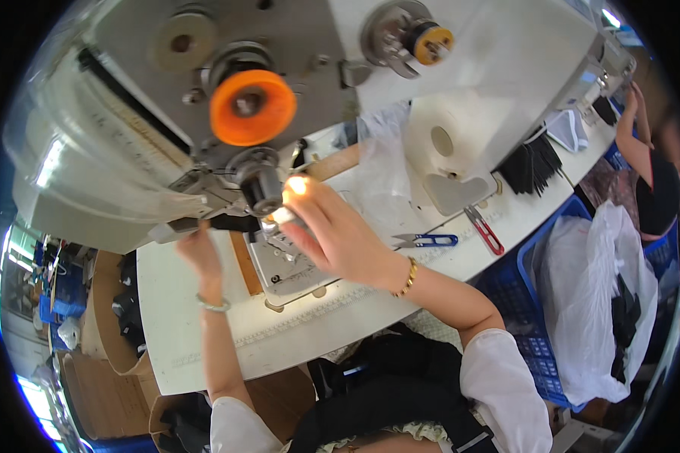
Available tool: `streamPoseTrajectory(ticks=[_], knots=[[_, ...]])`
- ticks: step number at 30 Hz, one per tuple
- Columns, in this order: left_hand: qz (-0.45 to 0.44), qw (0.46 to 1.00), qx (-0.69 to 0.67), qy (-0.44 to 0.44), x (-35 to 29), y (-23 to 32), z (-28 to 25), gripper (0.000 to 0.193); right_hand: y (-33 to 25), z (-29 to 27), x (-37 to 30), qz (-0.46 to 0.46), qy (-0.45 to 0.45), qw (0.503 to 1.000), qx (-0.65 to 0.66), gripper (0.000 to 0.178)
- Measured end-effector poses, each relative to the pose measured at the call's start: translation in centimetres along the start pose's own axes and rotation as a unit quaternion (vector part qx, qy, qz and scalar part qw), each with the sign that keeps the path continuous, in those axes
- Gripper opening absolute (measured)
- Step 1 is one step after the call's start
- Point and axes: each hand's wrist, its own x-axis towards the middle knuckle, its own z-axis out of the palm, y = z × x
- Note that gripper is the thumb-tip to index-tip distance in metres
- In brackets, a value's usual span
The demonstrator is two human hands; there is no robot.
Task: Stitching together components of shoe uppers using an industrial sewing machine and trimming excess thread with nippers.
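A large sewing machine [461, 68] fills the upper part of the view, with an orange cup-shaped dial [223, 113] on its head. My right hand [347, 241] is beside the needle area, its thumb and fingers drawn together under a bright lamp spot. What they grip, if anything, is hidden. My left hand [201, 255] is raised by the left side of the machine head, next to a strip of black fabric [234, 223]. Motion blurs its fingers, so I cannot tell whether they hold the fabric. Below the right hand lies the metal needle plate [298, 275].
Blue-handled thread snips [434, 241] and red-handled snips [485, 230] lie right of my right hand. Black fabric strips [533, 166] lie farther right. A blue crate [517, 302] with a white plastic bag [593, 302] stands beside the table. Cardboard boxes [102, 392] are at left. Another person's arm [633, 140] shows far right.
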Motion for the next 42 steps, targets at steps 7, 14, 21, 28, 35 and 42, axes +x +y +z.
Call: streamPoseTrajectory(ticks=[7,14,21,28,35,42], knots=[[0.102,0.991,0.003,0.087,1.0,4.0,-13.3,0.021,-1.4,-8.2,-10.9,0.113,-0.159,0.947,-0.256,0.018],[-0.083,0.991,0.022,-0.101,-2.7,14.4,-19.2,0.024,3.1,-11.4,-13.7,0.134,-0.203,0.914,-0.324,0.016],[-0.112,0.875,0.061,-0.468,-4.6,14.2,-8.9,0.028,-2.8,-8.9,-8.2,0.327,-0.145,0.934,0.019,0.017],[-0.138,0.840,-0.065,-0.521,-4.6,12.7,-6.5,0.024,-4.8,-6.9,-2.6,0.095,-0.223,0.970,-0.009,0.036],[-0.169,0.820,-0.064,-0.543,-4.0,12.8,-6.7,0.022,-4.8,-5.4,-2.1,-0.019,-0.233,0.968,-0.092,0.041],[-0.200,0.814,-0.128,-0.530,-4.0,12.3,-6.7,0.018,-4.7,-4.5,-1.9,-0.054,-0.225,0.966,-0.116,0.038]])
